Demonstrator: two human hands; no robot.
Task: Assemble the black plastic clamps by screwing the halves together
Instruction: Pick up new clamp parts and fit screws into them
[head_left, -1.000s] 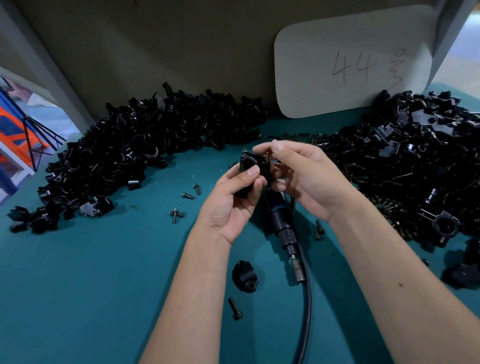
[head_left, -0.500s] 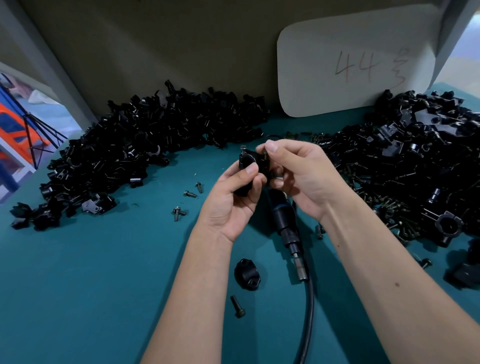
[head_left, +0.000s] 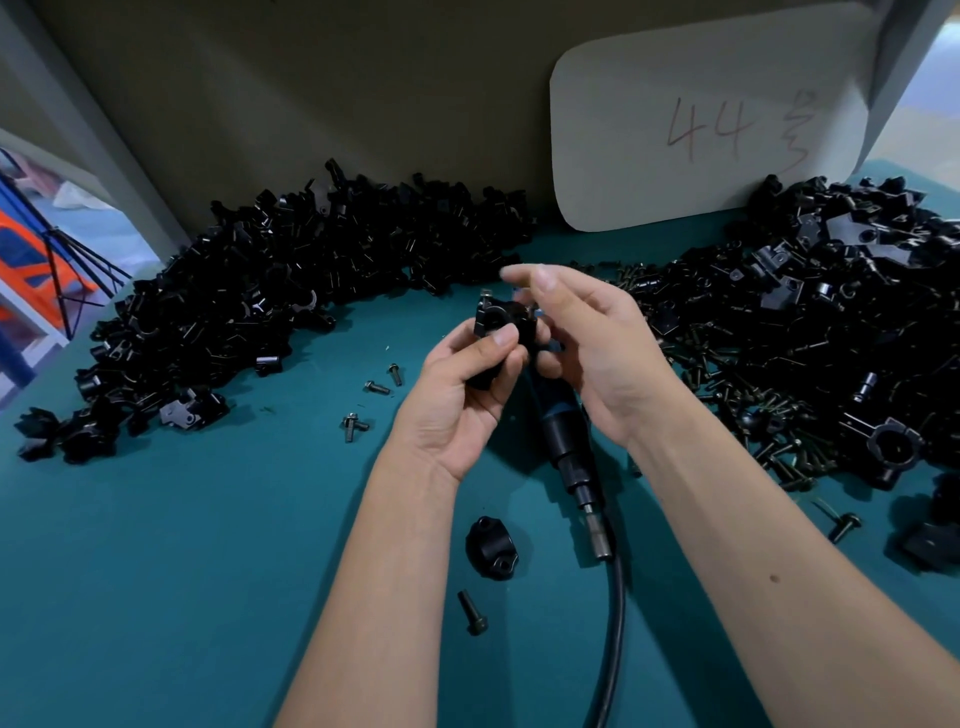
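My left hand (head_left: 457, 400) grips a black clamp (head_left: 498, 325) by thumb and fingers, held above the teal table (head_left: 156, 571). A small screw head sticks up at the clamp's top left corner. My right hand (head_left: 597, 353) is just right of the clamp; its thumb and forefinger are lifted above it, blurred and slightly apart, with nothing seen between them. Its lower fingers curl beside the clamp. A loose clamp half (head_left: 491, 545) and a single screw (head_left: 472, 613) lie on the table below my hands.
An electric screwdriver (head_left: 563, 441) with a black cable lies under my hands. A pile of black clamp parts (head_left: 311, 270) spreads at the back left, another pile (head_left: 831, 312) at the right with several loose screws (head_left: 753, 405). A white card (head_left: 701, 119) leans on the back wall.
My right thumb and forefinger, which pinched at the clamp's top right, have lifted off and moved up. The left hand still holds the clamp in about the same place.
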